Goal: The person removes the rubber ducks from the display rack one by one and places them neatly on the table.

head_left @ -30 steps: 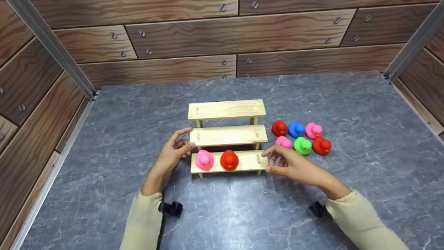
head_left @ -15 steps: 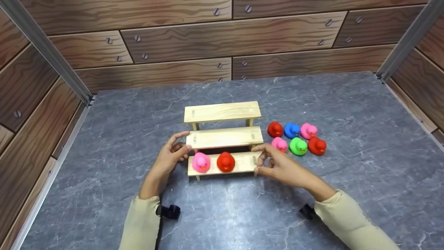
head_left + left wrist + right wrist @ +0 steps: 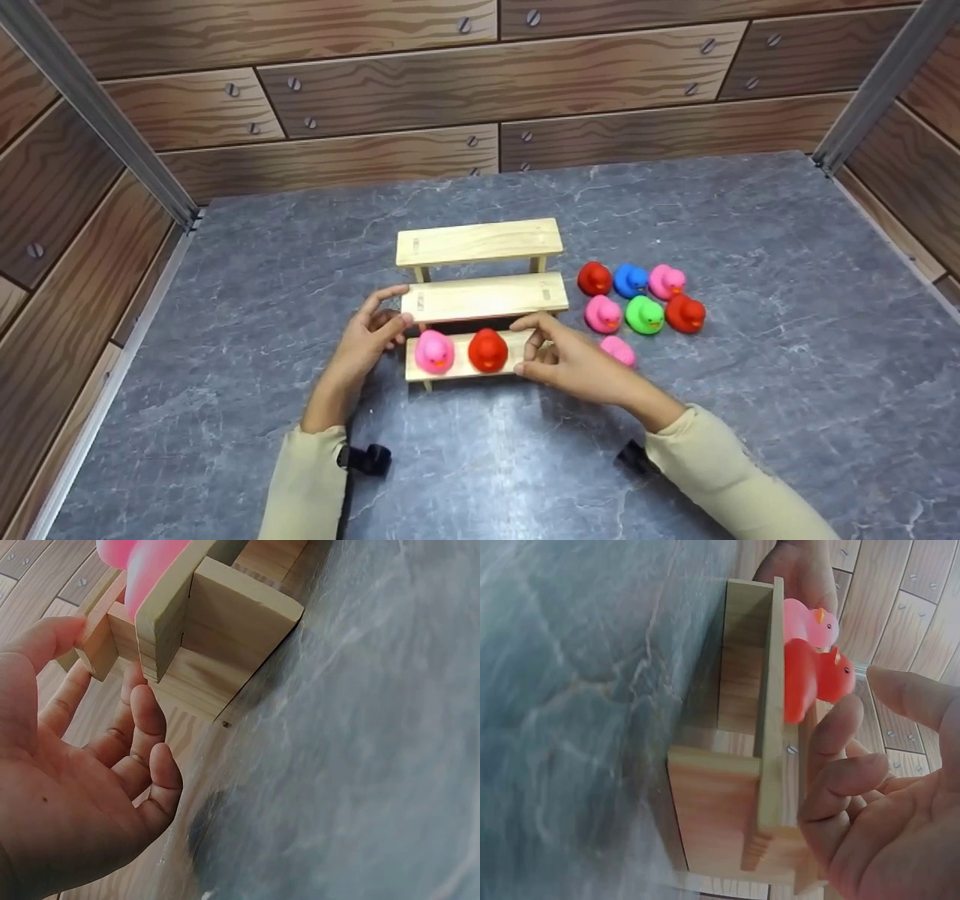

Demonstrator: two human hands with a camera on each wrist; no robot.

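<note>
A wooden display stand has three steps: a front step point(image 3: 459, 371), a middle step point(image 3: 484, 298) and a back step point(image 3: 480, 241). My left hand point(image 3: 361, 339) pinches the left end of the middle step between thumb and finger. On the front step a pink rubber duck point(image 3: 434, 352) sits at the left, with a red rubber duck point(image 3: 488, 350) beside it. My right hand point(image 3: 574, 361) is over the right part of that step, its thumb point(image 3: 907, 694) and forefinger parted just right of the red duck. Nothing shows between them.
Right of the stand, several rubber ducks lie on the grey marbled table point(image 3: 787, 300), among them a blue duck point(image 3: 631, 280) and a green duck point(image 3: 645, 315). One pink duck point(image 3: 618, 350) is partly behind my right hand. Wood-patterned walls point(image 3: 375, 90) enclose the table.
My right hand has moved left, from the stand's right end to beside the red duck, uncovering a pink duck on the table. My left hand keeps its hold; the view has shifted slightly.
</note>
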